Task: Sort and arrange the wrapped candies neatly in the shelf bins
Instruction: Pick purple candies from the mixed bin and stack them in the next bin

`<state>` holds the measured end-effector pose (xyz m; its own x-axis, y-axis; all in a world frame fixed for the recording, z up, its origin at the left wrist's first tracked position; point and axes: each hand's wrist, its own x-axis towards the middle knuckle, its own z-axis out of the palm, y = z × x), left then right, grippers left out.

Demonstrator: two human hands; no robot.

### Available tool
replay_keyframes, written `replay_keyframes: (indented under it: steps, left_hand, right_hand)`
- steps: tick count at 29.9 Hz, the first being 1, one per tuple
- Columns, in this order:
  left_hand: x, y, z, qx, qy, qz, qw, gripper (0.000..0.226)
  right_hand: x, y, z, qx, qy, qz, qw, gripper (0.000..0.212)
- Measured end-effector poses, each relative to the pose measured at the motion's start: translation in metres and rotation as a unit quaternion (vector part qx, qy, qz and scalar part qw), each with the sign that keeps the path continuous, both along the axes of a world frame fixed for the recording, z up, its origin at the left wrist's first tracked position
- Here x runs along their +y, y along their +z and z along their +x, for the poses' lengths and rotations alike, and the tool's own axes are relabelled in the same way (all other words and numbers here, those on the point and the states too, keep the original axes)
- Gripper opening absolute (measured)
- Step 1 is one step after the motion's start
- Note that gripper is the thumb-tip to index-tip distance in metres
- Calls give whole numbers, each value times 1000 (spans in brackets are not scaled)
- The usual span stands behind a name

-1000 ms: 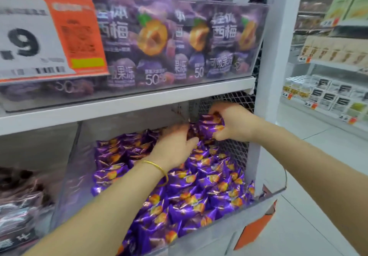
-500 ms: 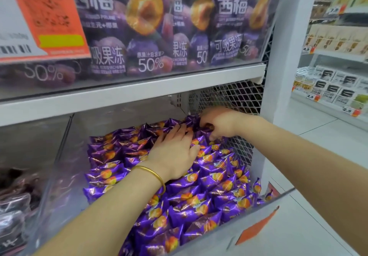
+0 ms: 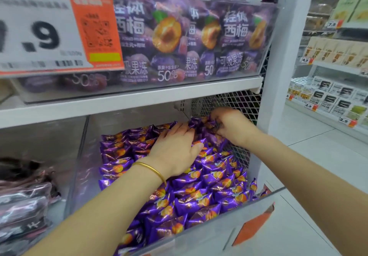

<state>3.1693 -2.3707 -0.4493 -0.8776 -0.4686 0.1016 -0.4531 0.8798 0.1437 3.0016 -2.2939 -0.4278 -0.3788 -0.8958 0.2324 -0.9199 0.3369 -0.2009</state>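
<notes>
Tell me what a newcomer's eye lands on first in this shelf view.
The mass of purple wrapped candies filling the lower bin stands out first. The left hand lies flat on them, and the right hand grips some at the back right corner by the mesh. At upper left hangs a big orange price sign, beside purple plum pouches above the white shelf.

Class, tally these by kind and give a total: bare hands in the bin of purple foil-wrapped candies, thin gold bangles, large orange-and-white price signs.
Bare hands: 2, left hand and right hand, both on the purple foil-wrapped candies
Thin gold bangles: 1
Large orange-and-white price signs: 1
Total: 4
</notes>
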Motion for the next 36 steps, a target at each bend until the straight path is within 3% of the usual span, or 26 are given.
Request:
replay_keyframes:
  steps: [5, 8, 12, 16, 19, 22, 26, 29, 32, 36]
  left_hand:
    - [26, 31, 64, 95, -9, -58, 994, 47]
    - [38, 39, 123, 200, 15, -71, 977, 55]
    - [31, 33, 214, 288, 107, -56, 950, 43]
    - [13, 15, 295, 262, 202, -61, 942, 44]
    - [2, 6, 333, 249, 271, -75, 927, 48]
    - [-9, 5, 364, 316, 339, -114, 879, 35]
    - [-21, 10, 394, 357, 403, -130, 833, 33]
    - [-25, 9, 403, 333, 404, -113, 845, 30]
    - [-25, 8, 402, 304, 406, -105, 855, 25]
    - [-27, 8, 404, 288, 409, -105, 859, 23]
  right_hand:
    - [26, 18, 57, -59, 18, -86, 994, 35]
    - [31, 28, 121, -75, 89, -133, 984, 32]
    - [17, 39, 215, -94, 217, -163, 958, 30]
    - [-16, 37, 292, -107, 318, -147, 931, 33]
    - [-49, 29, 335, -135, 333, -115, 926, 38]
    - [-88, 20, 368, -151, 335, -69, 927, 58]
    - [-134, 18, 402, -63, 381, -22, 922, 79]
    - [-153, 11, 420, -1, 411, 7, 912, 70]
    - [-158, 3, 424, 32, 404, -22, 914, 60]
    - [-150, -3, 421, 1, 418, -98, 903, 40]
